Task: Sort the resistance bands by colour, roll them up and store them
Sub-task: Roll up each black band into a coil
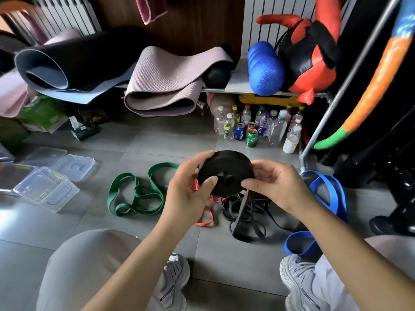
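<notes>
In the head view, at the centre of the frame, the left hand (184, 189) and right hand (278, 187) both grasp the black roll (231, 162), thumbs on its near face. Its tail (243, 202) hangs to the floor below. To wind well, I'd judge, hold that tail taut with edges flush, thumbs pinning each turn, then carry the roll to the clear boxes (47, 187) at left.

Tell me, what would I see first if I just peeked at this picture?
Right in the middle, the left hand and the right hand hold a black band rolled into a thick disc. On the floor to its left lies a loose green band, and up on the shelf at the back sits a bright blue foam roller.
</notes>
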Motion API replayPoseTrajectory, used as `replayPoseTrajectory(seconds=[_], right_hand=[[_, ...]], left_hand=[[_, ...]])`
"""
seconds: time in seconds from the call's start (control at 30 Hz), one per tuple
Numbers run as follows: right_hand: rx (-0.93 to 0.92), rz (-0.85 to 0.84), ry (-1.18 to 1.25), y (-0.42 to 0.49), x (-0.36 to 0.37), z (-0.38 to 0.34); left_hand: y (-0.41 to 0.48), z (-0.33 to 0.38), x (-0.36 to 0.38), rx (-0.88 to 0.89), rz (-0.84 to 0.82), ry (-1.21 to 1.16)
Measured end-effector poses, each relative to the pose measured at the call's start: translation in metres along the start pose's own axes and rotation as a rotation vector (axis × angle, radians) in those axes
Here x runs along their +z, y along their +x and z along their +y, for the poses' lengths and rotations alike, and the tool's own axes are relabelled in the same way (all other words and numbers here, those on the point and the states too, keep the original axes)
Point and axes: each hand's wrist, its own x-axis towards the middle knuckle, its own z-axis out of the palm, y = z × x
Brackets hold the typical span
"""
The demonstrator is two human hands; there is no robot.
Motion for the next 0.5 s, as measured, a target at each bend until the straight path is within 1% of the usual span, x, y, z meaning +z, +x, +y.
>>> replayPoseTrajectory(seconds=[0.07, 0.13, 0.2, 0.23, 0.27, 0.3, 0.33, 0.37, 0.4, 0.43, 0.5], right_hand=[[0.002, 0.004, 0.058, -0.001, 0.001, 0.0], [-0.005, 0.012, 0.04, -0.003, 0.002, 0.0], [-0.013, -0.004, -0.028, -0.004, 0.002, 0.001], [-0.01, -0.013, -0.058, -0.004, 0.002, 0.002], [-0.007, -0.023, -0.089, -0.004, 0.002, 0.003], [-0.003, -0.033, -0.123, -0.004, 0.002, 0.005], [0.0, -0.045, -0.157, -0.004, 0.003, 0.007], [0.003, -0.06, -0.18, -0.004, 0.003, 0.008], [0.006, -0.074, -0.193, -0.005, 0.004, 0.008], [0.009, -0.086, -0.2, -0.007, 0.005, 0.008], [0.008, -0.089, -0.189, -0.008, 0.006, 0.008]], left_hand=[[-0.001, 0.002, 0.002, -0.03, -0.001, -0.152], [-0.003, 0.002, 0.003, -0.067, -0.046, -0.166], [-0.003, -0.003, 0.004, -0.139, -0.072, -0.046], [-0.002, -0.004, 0.002, -0.155, -0.075, 0.064], [-0.002, -0.006, 0.0, -0.13, -0.083, 0.21], [-0.003, -0.008, -0.002, -0.054, -0.114, 0.373], [-0.003, -0.008, -0.004, 0.066, -0.167, 0.526], [-0.004, -0.01, -0.005, 0.197, -0.233, 0.648], [-0.005, -0.011, -0.006, 0.291, -0.293, 0.742], [-0.007, -0.011, -0.005, 0.328, -0.326, 0.791], [-0.008, -0.012, -0.003, 0.32, -0.295, 0.799]])
